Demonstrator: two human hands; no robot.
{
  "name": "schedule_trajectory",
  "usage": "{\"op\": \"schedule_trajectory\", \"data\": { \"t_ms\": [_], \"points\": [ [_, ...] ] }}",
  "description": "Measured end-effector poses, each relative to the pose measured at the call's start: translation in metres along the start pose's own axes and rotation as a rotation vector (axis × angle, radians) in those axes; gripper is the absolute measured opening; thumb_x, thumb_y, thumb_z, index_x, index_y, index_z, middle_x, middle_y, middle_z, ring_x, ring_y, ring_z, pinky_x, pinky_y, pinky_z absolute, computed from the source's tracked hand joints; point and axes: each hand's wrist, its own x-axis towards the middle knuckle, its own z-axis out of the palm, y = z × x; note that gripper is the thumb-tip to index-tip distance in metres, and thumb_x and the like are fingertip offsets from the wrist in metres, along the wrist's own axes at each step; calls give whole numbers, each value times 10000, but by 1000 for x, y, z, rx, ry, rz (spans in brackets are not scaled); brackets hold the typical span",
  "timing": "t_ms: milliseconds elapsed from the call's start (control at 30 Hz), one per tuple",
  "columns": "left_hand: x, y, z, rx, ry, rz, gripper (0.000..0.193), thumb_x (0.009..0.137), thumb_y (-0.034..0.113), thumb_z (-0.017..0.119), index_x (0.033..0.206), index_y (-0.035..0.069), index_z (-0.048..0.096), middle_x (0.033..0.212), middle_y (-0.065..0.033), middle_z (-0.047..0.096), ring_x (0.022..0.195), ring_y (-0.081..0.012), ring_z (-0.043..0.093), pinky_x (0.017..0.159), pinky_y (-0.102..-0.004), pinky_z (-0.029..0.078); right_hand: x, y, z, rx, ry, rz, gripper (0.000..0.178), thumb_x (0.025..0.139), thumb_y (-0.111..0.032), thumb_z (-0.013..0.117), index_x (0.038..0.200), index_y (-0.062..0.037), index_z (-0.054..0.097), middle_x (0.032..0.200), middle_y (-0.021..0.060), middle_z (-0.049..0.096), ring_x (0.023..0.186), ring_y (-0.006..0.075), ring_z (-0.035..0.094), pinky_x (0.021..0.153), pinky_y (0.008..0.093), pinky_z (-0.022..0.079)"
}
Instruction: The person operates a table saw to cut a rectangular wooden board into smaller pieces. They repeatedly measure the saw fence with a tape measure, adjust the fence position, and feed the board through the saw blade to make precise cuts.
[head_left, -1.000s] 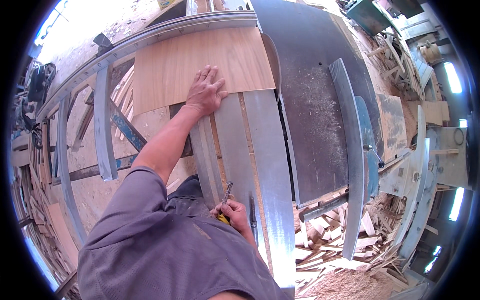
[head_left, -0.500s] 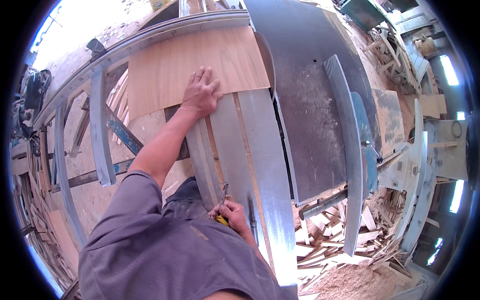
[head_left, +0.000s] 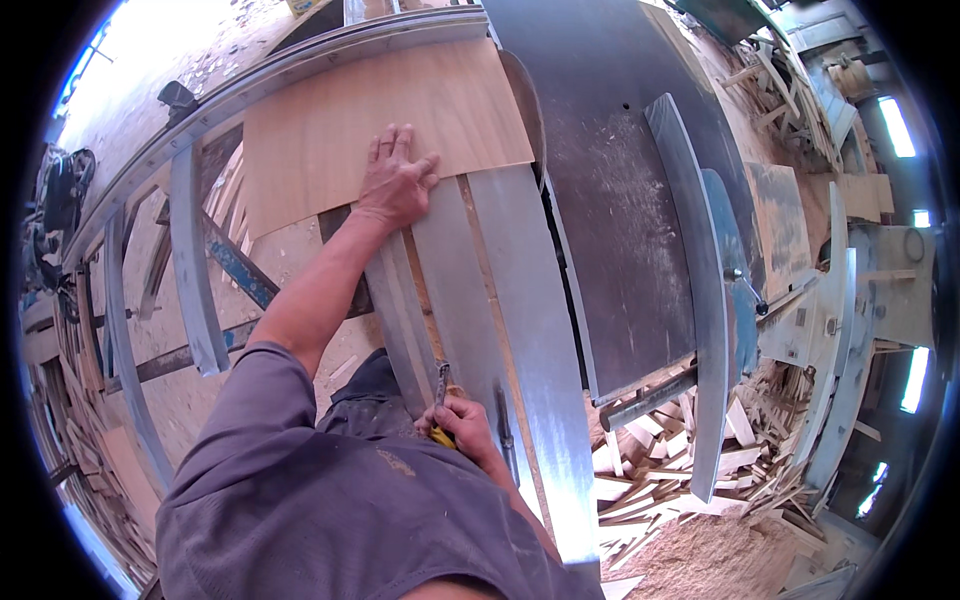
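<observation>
A thin, light-brown wooden board (head_left: pixel 330 125) lies across the metal sliding table of a saw, against the long fence (head_left: pixel 340 58) at its far side. My left hand (head_left: pixel 397 185) rests on the board's near edge with the fingers stretched out. Close by the board's right edge rises a thin curved plate (head_left: pixel 530 105), probably the saw blade or its guard. My right hand (head_left: pixel 462 420), low by my body, is closed round a yellow-handled metal tool (head_left: pixel 441 436). Its metal end sticks up past the fingers; the rest is hidden.
The dark saw table (head_left: pixel 620 220) spreads to the right, with a long upright metal fence (head_left: pixel 690 250) on it. Wood offcuts (head_left: pixel 690 450) and sawdust (head_left: pixel 690 540) are heaped below at the right. Metal frame bars (head_left: pixel 192 260) stand at the left.
The whole view has shifted slightly, so the far part of the scene sits a little higher in it. Both hands keep their places on the board and the tool.
</observation>
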Motion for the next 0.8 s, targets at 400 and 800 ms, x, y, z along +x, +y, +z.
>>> {"op": "schedule_trajectory", "data": {
  "t_ms": [400,800],
  "points": [
    [-1,-3,1,-17,-12,-4,357,865,287,670,1207,199,720,1486,-274,412,1410,-472,339,1179,-576,222,4,0,-1,-41,-25,2,238,988,-167,627,910,52,679,863,148,716,827,205,686,805,341,553],
    [-1,-4,-1,-57,-86,-37,350,900,264,640,1235,189,706,1533,-205,384,1446,-438,288,1212,-506,203,8,-30,27,-421,26,24,250,938,-179,647,831,45,675,721,49,657,687,115,618,659,288,489]
  ]
}}
